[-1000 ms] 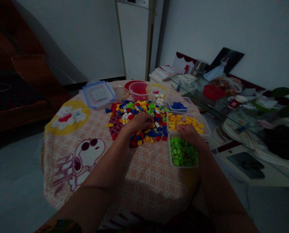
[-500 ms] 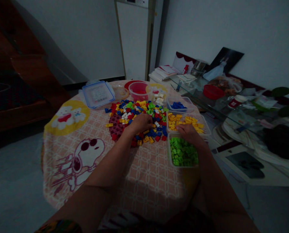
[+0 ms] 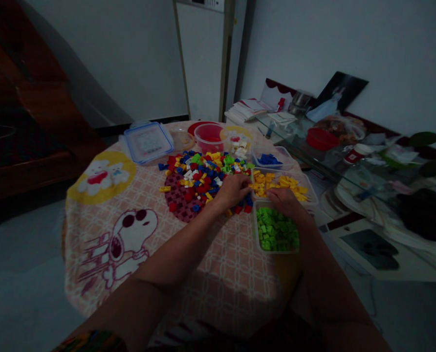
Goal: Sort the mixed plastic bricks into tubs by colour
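By both hands point(image 3: 234, 190) point(image 3: 284, 199), yellow bricks point(image 3: 262, 180), axes mixed

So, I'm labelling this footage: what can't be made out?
Head view: whether the left hand holds a brick, too small and dim.
Head view: whatever lies beneath that hand, hidden by it.
Head view: green-brick tub's far right corner, hidden by the right hand.
Head view: print on the blue-rimmed lid, too small.

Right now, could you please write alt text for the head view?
A person's left hand is at the left edge of a container of yellow toy bricks, the right hand at its near rim. A multicolored brick pile lies left; a nearer container holds green bricks.
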`<state>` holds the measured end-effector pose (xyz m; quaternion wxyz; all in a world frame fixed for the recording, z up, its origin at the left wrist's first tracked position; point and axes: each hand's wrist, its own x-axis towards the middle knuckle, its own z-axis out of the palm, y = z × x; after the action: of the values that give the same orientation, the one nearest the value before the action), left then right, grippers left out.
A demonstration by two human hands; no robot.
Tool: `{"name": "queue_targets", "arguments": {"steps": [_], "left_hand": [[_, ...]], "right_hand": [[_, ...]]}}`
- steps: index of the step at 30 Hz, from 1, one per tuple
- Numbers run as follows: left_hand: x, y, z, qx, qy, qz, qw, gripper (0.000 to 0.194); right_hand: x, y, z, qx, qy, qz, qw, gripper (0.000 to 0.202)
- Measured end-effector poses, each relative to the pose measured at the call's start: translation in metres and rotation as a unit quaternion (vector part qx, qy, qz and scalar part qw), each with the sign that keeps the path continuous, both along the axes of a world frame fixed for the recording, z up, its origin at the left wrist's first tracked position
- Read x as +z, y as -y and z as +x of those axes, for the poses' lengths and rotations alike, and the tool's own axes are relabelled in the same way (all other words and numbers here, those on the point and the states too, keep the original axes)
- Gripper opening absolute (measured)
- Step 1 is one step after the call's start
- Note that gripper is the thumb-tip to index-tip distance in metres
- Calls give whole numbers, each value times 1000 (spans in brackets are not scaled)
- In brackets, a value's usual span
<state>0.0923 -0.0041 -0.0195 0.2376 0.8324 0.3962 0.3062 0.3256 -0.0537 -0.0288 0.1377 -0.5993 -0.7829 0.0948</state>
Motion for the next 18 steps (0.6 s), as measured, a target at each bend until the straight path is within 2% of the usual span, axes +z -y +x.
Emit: {"name": "queue_targets", "arguments": {"steps": [5, 9, 13, 18], "left_hand": [[-8, 7, 12, 1, 6, -13, 1000, 29], [-3, -1, 2, -12, 34, -28, 999, 39], [8, -16, -24, 20, -13, -14, 1000, 25], [16, -24, -42, 28, -147, 7, 989, 19]], "right_hand": [[-2, 0, 0, 11, 0, 18, 1000, 32], [-1, 1, 0, 8, 0, 15, 1000, 32], [-1, 1, 1, 3, -4, 16, 1000, 33], [-1, 1, 1, -3, -7, 0, 1000, 33]]}}
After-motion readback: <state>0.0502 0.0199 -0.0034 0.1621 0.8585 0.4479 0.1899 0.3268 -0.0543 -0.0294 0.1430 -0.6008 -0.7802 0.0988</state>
